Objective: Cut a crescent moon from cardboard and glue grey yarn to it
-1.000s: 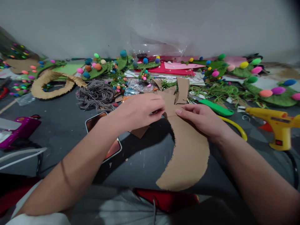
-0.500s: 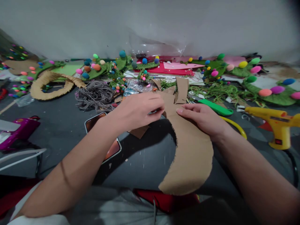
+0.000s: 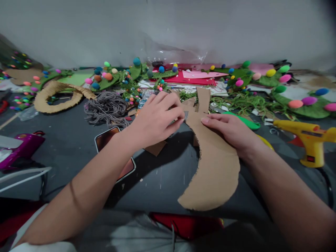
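Observation:
A curved brown cardboard piece (image 3: 215,171) lies over the dark table, its wide rounded end toward me and narrow strips at its far end. My right hand (image 3: 228,131) grips its right edge, thumb on top and fingers underneath. By the upper left edge of the cardboard, my left hand (image 3: 160,119) is closed in a pinch, with a small grey bit showing at its fingertips that I cannot make out. Under my left wrist lies a phone (image 3: 107,136), partly covered by the forearm. Close to that hand is a small cardboard scrap (image 3: 156,148).
A yellow glue gun (image 3: 312,140) lies at the right, near a green tool (image 3: 245,120). Grey yarn (image 3: 106,108) and a cardboard ring (image 3: 43,103) are at the left, beyond a purple device (image 3: 23,148). Green leaves with colourful pompoms (image 3: 309,105) line the back.
My left hand has lifted a little, its fingers more raised. The cardboard has shifted slightly, its near end a little farther from me, and my right hand has moved slightly right.

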`<state>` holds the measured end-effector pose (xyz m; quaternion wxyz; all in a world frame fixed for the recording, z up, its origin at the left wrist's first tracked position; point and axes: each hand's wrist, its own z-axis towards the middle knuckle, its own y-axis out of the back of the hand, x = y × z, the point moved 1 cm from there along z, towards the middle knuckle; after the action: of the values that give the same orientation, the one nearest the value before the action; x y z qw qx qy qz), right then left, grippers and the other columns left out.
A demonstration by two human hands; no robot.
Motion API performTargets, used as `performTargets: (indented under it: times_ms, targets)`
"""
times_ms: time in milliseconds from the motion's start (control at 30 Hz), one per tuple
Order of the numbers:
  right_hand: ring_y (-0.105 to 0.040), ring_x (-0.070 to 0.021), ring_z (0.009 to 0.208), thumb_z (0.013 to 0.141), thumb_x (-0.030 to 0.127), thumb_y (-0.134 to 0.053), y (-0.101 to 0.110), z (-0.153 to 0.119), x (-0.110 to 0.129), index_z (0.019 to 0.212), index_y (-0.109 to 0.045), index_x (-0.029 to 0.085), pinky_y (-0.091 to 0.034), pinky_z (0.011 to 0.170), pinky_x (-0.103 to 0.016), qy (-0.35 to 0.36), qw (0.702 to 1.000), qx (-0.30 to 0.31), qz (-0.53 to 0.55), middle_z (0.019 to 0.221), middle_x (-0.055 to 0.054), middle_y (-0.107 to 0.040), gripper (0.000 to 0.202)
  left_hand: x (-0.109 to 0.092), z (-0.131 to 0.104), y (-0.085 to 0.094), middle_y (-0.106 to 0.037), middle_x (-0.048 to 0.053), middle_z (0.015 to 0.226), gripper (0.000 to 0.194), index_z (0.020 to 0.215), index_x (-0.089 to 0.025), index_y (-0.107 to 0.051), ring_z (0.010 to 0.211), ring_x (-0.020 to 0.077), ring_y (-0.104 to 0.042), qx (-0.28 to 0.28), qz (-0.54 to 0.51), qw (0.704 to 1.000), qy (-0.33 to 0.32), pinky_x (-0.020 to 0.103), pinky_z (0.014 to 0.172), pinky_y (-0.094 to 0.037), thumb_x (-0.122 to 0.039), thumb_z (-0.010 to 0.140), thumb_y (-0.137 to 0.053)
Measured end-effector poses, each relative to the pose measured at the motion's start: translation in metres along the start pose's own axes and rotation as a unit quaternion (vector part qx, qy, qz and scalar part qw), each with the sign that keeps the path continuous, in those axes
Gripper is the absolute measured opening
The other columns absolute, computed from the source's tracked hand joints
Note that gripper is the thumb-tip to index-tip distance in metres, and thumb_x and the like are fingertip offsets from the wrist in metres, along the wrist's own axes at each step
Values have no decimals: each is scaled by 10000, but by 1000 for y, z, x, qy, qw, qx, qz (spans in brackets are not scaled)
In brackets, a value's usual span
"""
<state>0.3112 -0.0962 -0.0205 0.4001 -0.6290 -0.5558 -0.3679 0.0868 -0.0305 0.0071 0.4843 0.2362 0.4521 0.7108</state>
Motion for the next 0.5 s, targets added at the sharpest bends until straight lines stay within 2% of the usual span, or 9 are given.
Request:
performTargets:
  times_ms: [100, 233, 300, 400, 500]
  targets:
    - [-700, -181, 599, 772, 401, -851, 0, 0, 0, 834, -808, 236, -528, 502, -277, 7, 1000, 2, -12, 803, -41, -789, 181, 0, 0, -1, -601, 136, 1321, 79, 939, -213, -630, 1307, 335, -515, 10, -49, 999, 0, 550, 1087, -401, -172, 952, -565]
    - [-701, -183, 602, 768, 401, -851, 0, 2, -2, 818, -798, 225, -526, 518, -283, 12, 1000, 0, -24, 794, -43, -785, 191, 1, -3, -5, -532, 159, 1461, 119, 978, -198, -594, 1386, 300, -494, 68, -125, 990, 19, 495, 1109, -429, -156, 988, -482]
    - [-707, -191, 619, 765, 403, -852, 1, 3, -3, 825, -795, 225, -529, 531, -289, 15, 999, 2, -30, 802, -45, -787, 196, 2, -3, -7, -567, 154, 1424, 121, 975, -197, -579, 1360, 280, -526, 88, -156, 983, 35, 448, 1068, -458, -163, 998, -465]
    - [-719, -199, 643, 764, 394, -846, 3, 3, -2, 824, -795, 232, -529, 541, -288, 20, 999, -3, -39, 816, -38, -793, 180, 2, -4, -8, -674, 120, 1206, 104, 942, -199, -564, 1244, 264, -604, 105, -183, 976, 54, 395, 977, -483, -186, 999, -478]
    - [-732, -239, 662, 865, 447, -712, 8, 3, 3, 837, -798, 209, -554, 565, -340, 65, 995, -24, -65, 835, -64, -797, 255, 2, -3, -9, -691, 100, 1077, 115, 917, -190, -571, 1113, 252, -640, 110, -203, 970, 79, 367, 904, -479, -230, 998, -499]
